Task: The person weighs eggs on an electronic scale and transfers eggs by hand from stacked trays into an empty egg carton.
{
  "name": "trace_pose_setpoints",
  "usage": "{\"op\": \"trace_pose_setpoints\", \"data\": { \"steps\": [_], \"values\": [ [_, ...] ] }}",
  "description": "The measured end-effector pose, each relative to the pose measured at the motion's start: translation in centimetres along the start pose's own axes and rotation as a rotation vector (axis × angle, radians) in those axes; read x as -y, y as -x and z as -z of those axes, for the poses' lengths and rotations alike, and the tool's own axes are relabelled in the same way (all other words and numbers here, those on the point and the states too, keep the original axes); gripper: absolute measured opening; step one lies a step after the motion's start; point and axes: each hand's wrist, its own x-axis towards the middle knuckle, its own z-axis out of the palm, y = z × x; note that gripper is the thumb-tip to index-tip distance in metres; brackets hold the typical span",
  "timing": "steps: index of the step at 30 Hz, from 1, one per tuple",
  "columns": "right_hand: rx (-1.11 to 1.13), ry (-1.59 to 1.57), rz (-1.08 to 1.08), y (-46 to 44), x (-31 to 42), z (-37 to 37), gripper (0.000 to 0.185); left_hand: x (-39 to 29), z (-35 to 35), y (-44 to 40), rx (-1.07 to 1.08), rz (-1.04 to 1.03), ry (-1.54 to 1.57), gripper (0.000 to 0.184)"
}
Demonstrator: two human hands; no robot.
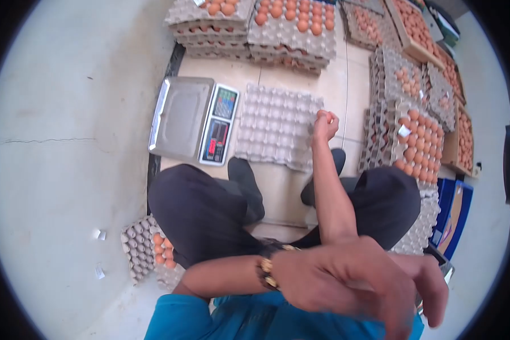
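My left hand (351, 280), with a bracelet at its wrist, reaches across my body to the lower right, close to the camera. Its fingers are bent but apart, and nothing shows in them. Farther forward, my right hand (325, 125) is closed at the right edge of an empty grey egg tray (277, 126) on the tiled floor. Whatever its fingers hold, if anything, is too small to tell. Left of the tray lies a digital scale (182, 118) with a bare metal plate and a lit red display.
Stacked trays with brown eggs (292, 42) stand at the front. More egg stacks (419, 141) and wooden boxes of eggs (463, 139) line the right side, near a blue container (452, 218). A small tray (139, 246) lies lower left beside my knee.
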Motion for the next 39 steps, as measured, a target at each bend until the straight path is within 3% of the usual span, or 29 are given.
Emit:
{"op": "trace_pose_setpoints", "data": {
  "steps": [2, 3, 6, 8, 9, 11, 12, 14, 15, 17, 20, 22, 23, 25, 26, 28, 30, 32, 34, 37, 39],
  "values": [
    [-0.235, 0.253, 0.191, -0.3, -1.2, 0.5, 0.038, 3.1, 0.1, 0.4, 0.042, -0.241, 0.16, 0.025],
    [-0.21, 0.266, 0.178, -0.6, -1.9, 0.5, 0.046, 3.6, -0.1, 0.4, -0.011, -0.267, 0.19, 0.025],
    [-0.034, 0.244, 0.43, -0.2, -2.4, -0.3, 0.05, 4.6, -1.3, -0.2, -0.154, -0.32, 0.299, 0.026],
    [-0.013, 0.34, 0.487, -0.2, -2.3, -1.0, 0.045, 4.2, -0.5, -0.4, -0.132, -0.319, 0.184, 0.025],
    [-0.016, 0.385, 0.522, -0.7, -2.1, -1.3, 0.044, 3.3, 1.1, -0.6, -0.057, -0.292, 0.034, 0.024],
    [0.001, 0.433, 0.608, -1.7, -1.9, -1.7, 0.039, 3.1, 1.8, -0.4, -0.067, -0.259, 0.035, 0.023],
    [0.031, 0.47, 0.622, -2.3, -2.0, -1.9, 0.039, 3.9, 1.0, 0.3, -0.144, -0.25, 0.189, 0.023],
    [0.083, 0.55, 0.664, -3.8, -2.4, -1.9, 0.038, 2.0, 0.8, 0.1, -0.253, -0.051, 0.219, 0.022],
    [0.062, 0.524, 0.71, -4.2, -2.6, -1.9, 0.034, -2.2, 0.4, -0.2, -0.285, 0.13, 0.085, 0.022],
    [0.098, 0.536, 0.745, -4.7, -2.8, -1.8, 0.03, -4.5, 0.2, -1.0, -0.307, 0.244, 0.014, 0.02],
    [0.092, 0.608, 0.737, -4.6, -2.5, -1.7, 0.027, -4.1, 0.6, -2.3, -0.254, 0.145, 0.072, 0.018],
    [-0.06, 0.723, 0.749, -4.6, -2.3, -2.3, 0.028, -5.0, 1.6, -2.8, -0.166, 0.192, -0.097, 0.017],
    [-0.16, 0.672, 0.722, -4.3, -1.2, -2.9, 0.027, -5.7, 2.2, -3.2, -0.101, 0.215, -0.192, 0.016],
    [-0.228, 0.472, 0.885, -4.9, 2.9, -4.3, 0.028, -8.4, 4.7, -3.9, 0.07, 0.292, -0.421, 0.024],
    [-0.248, 0.368, 0.957, -4.1, 6.1, -5.6, 0.028, -9.1, 5.9, -3.9, 0.057, 0.34, -0.579, 0.023],
    [-0.068, 0.188, 0.972, -6.6, 10.4, -8.8, 0.031, -10.1, 8.2, -3.9, 0.044, 0.418, -0.898, 0.024],
    [-0.085, 0.349, 1.036, -9.1, 14.7, -12.3, 0.036, -11.8, 10.2, -3.5, -0.095, 0.486, -1.366, 0.027],
    [-0.077, 0.609, 0.852, -9.9, 18.8, -14.4, 0.039, -13.3, 10.0, -3.7, -0.134, 0.826, -2.216, 0.025],
    [-0.02, 0.786, 0.723, -11.0, 20.9, -15.9, 0.045, -14.3, 12.2, -2.2, -0.302, 1.043, -2.577, 0.02],
    [0.071, 0.94, 0.715, -13.9, 20.6, -17.7, 0.051, -15.2, 12.9, -2.0, -0.432, 1.559, -2.474, 0.02],
    [0.098, 0.9, 0.716, -15.2, 20.8, -18.3, 0.053, -14.9, 13.0, -1.4, -0.39, 1.435, -2.569, 0.023]
  ]
}}
